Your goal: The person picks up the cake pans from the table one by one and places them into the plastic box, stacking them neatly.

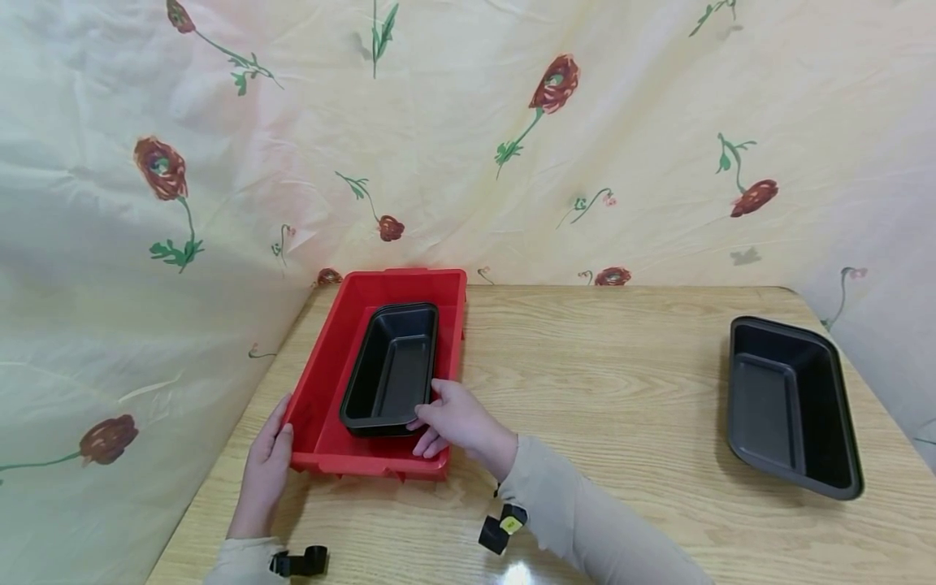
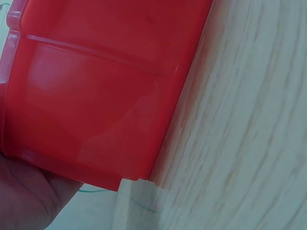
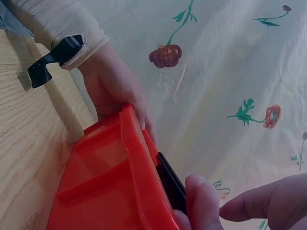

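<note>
A red plastic tray (image 1: 325,374) with raised walls sits at the left of the table. Inside it lies a black loaf pan (image 1: 405,374), its long side roughly along the tray's. My left hand (image 1: 266,467) grips the tray's left wall near the front corner, thumb over the rim. In the left wrist view the red tray wall (image 2: 96,100) covers most of the fingers. My right hand (image 1: 464,422) reaches over the tray's right wall and pinches the pan's near right corner. In the right wrist view, fingertips (image 3: 204,201) are at the pan's dark rim (image 3: 171,182).
A second black loaf pan (image 1: 768,406) stands on the far right of the wooden table (image 1: 600,366). A flowered cloth (image 1: 453,122) hangs behind the table and along its left side. Black camera mounts (image 1: 504,526) are strapped to both wrists.
</note>
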A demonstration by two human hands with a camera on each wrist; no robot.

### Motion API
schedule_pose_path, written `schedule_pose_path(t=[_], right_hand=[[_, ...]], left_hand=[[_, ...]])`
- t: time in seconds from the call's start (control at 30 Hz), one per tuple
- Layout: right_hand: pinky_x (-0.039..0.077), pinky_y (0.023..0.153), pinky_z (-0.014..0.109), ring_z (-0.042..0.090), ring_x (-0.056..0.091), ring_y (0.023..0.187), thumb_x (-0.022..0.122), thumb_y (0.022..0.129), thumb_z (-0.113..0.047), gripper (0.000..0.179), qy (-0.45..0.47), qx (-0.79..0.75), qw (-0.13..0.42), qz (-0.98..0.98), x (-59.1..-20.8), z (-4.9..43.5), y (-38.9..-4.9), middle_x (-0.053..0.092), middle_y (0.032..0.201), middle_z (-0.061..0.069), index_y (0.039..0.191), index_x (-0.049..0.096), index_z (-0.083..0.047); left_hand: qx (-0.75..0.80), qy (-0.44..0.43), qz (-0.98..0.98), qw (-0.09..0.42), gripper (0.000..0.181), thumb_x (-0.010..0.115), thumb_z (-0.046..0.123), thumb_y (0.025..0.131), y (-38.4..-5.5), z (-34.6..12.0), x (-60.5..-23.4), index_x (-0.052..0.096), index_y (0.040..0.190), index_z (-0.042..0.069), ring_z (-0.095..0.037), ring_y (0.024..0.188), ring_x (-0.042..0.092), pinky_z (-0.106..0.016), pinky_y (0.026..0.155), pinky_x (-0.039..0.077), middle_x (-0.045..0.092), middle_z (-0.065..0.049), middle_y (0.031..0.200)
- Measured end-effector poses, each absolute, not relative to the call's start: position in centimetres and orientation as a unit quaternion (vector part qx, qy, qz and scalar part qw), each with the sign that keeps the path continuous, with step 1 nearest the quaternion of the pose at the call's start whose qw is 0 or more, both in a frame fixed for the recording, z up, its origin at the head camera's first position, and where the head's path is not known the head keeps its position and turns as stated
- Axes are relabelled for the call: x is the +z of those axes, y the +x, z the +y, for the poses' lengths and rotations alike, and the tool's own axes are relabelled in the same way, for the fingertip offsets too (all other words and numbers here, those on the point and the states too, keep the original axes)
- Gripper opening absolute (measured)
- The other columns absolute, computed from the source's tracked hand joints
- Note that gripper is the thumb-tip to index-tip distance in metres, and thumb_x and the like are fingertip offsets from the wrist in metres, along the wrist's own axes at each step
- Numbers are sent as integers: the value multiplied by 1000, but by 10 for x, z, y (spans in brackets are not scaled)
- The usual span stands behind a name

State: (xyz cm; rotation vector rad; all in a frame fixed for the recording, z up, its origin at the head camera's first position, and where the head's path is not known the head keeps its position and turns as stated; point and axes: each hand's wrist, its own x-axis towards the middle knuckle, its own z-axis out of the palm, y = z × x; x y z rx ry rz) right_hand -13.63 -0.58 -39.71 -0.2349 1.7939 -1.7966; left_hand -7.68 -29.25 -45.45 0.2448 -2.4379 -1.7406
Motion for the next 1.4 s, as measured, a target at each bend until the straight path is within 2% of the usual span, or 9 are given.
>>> schedule_pose_path(t=[0.43, 0.7, 0.93, 1.07, 1.3, 1.4], right_hand=[[55, 50, 30, 23, 68, 58, 58, 97, -12, 77, -79, -648, 298, 696, -389, -5, -132, 68, 98, 20, 153, 9, 7], [56, 54, 33, 25, 68, 59, 59, 97, -13, 80, -80, -630, 288, 716, -389, -4, -129, 66, 95, 18, 154, 4, 3], [56, 56, 31, 23, 66, 56, 64, 94, -17, 83, -92, -605, 271, 743, -386, 2, -122, 66, 76, 16, 155, 10, 1], [57, 56, 31, 23, 66, 57, 63, 95, -13, 78, -107, -609, 262, 741, -383, 7, -118, 67, 83, 11, 154, 15, 3], [57, 58, 34, 24, 67, 61, 59, 95, -9, 65, -145, -611, 243, 740, -382, 17, -111, 68, 104, 13, 150, 27, 6], [58, 60, 35, 23, 67, 63, 59, 94, -9, 61, -158, -605, 231, 745, -381, 21, -107, 67, 106, 11, 148, 33, 4]], left_hand=[[-583, 88, -805, 65, 51, 33, 21, 107, -77, -292, -455, 22, 157, 19, -24, 130, 34, -8, 87, 42, 28, -14, 156], [-575, 87, -810, 72, 50, 33, 20, 107, -76, -292, -456, 23, 156, 18, -26, 131, 34, -8, 87, 42, 28, -14, 156], [-577, 83, -809, 75, 50, 34, 20, 107, -76, -292, -457, 24, 156, 18, -23, 128, 36, -9, 87, 43, 28, -16, 155], [-577, 88, -809, 71, 50, 33, 21, 107, -77, -292, -456, 24, 156, 21, -23, 127, 36, -9, 85, 44, 29, -14, 155], [-580, 91, -807, 66, 51, 34, 21, 107, -77, -293, -455, 23, 156, 22, -20, 126, 36, -9, 85, 45, 29, -14, 155], [-582, 91, -805, 65, 51, 34, 21, 107, -77, -293, -455, 23, 156, 22, -21, 127, 36, -9, 84, 45, 28, -13, 156]])
